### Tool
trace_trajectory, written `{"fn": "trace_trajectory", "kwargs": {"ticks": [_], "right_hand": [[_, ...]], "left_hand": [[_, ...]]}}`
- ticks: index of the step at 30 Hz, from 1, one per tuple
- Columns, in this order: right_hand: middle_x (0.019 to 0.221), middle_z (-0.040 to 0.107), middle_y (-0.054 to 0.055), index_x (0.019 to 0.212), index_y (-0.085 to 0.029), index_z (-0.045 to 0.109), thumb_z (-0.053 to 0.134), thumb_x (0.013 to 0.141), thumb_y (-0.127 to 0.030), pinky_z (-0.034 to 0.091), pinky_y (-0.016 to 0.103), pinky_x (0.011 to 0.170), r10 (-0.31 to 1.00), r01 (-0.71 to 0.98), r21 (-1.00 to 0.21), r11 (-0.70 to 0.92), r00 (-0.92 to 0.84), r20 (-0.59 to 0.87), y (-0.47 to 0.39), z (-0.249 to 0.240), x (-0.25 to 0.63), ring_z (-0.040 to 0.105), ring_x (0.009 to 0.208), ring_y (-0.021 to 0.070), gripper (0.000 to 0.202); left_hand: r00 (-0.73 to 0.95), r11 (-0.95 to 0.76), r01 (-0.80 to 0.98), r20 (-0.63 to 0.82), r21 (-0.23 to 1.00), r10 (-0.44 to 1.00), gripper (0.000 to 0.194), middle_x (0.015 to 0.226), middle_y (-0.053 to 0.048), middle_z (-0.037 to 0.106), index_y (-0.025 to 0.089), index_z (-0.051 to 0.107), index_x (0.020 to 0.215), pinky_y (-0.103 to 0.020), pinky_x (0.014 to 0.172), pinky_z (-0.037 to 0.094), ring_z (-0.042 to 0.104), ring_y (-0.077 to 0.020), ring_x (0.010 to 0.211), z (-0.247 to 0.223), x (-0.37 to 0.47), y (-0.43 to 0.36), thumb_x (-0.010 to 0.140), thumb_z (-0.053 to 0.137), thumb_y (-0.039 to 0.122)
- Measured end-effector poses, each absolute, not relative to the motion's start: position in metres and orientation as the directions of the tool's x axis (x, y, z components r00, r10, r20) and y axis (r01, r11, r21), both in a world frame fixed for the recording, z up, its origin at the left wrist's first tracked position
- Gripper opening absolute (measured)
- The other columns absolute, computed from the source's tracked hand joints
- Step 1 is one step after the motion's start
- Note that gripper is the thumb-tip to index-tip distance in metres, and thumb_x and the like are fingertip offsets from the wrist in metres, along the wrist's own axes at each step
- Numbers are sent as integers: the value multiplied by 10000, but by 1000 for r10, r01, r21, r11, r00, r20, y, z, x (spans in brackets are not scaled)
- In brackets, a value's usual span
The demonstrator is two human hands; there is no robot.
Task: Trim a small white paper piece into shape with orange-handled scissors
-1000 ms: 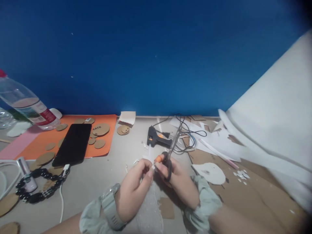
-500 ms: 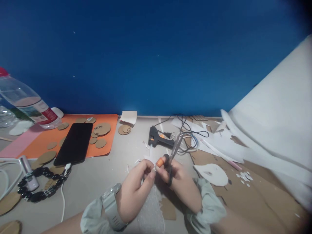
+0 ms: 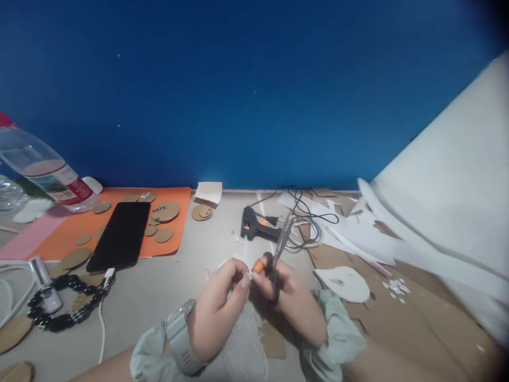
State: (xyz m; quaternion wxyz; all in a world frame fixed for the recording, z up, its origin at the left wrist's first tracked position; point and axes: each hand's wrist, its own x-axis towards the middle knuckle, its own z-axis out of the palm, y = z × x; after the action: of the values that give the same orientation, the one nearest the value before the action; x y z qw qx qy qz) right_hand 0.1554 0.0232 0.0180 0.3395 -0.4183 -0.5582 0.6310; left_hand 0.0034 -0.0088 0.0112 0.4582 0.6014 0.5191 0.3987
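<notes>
At the middle of the table my left hand (image 3: 222,305) is closed, thumb and forefinger pinched on a tiny white piece (image 3: 251,275). My right hand (image 3: 292,297) is wrapped around the dark handles of a pair of scissors (image 3: 282,240), whose blades point up and away from me. Its fingertips meet the left ones at the small piece, and an orange part (image 3: 260,265) shows at that hand. Just beyond the hands lies a black glue gun (image 3: 258,225) with its cord. Under my wrists is a translucent bumpy sheet (image 3: 246,345).
To the left are a black phone (image 3: 121,236) on orange paper (image 3: 175,241), cardboard discs (image 3: 166,211), a beaded bracelet (image 3: 59,321) and a plastic bottle (image 3: 55,178). On the right, a white cutout (image 3: 344,284) and small white bits (image 3: 396,287) lie on cardboard (image 3: 429,323). A blue wall (image 3: 254,95) stands behind.
The view has shifted very slightly. Both hands stay together, and the scissors remain in my right hand.
</notes>
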Motion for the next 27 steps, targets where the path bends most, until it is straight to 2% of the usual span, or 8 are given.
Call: {"fn": "trace_trajectory", "kwargs": {"ticks": [4,8,16,22,27], "right_hand": [[576,398,-69,762,-177,487,569,858,-453,293,191,460,886,20,-981,-195,-425,-185,23,19,153,333,492,75,304],[547,369,-83,752,-183,474,594,841,-443,243,183,414,877,21,-975,-223,-432,-210,24,18,153,305,449,64,299],[580,402,-74,771,-177,485,607,840,-411,271,190,443,877,56,-979,-196,-437,-201,25,20,154,315,469,67,272],[649,457,-40,781,-178,501,601,848,-392,335,211,527,882,93,-987,-134,-442,-162,25,16,156,399,579,103,246],[618,438,-53,786,-183,500,587,859,-379,320,210,503,883,106,-984,-140,-437,-173,25,16,156,375,537,96,226]], "left_hand": [[177,-60,249,16,967,984,188,724,3,497,184,491,783,-268,664,386,458,-150,687,11,4,-9,927,392,254],[194,-66,240,18,968,981,186,732,0,510,183,512,794,-268,676,389,466,-154,696,9,4,-8,926,399,249],[189,-55,248,7,967,982,193,739,3,503,184,496,802,-280,686,394,469,-151,702,9,3,-9,938,384,261],[185,-38,247,-8,968,983,200,728,9,484,186,481,790,-281,679,382,456,-147,694,10,4,-9,940,377,268],[196,-31,221,-13,975,981,203,716,14,468,187,468,776,-280,678,376,446,-145,690,10,4,-8,940,377,264]]}}
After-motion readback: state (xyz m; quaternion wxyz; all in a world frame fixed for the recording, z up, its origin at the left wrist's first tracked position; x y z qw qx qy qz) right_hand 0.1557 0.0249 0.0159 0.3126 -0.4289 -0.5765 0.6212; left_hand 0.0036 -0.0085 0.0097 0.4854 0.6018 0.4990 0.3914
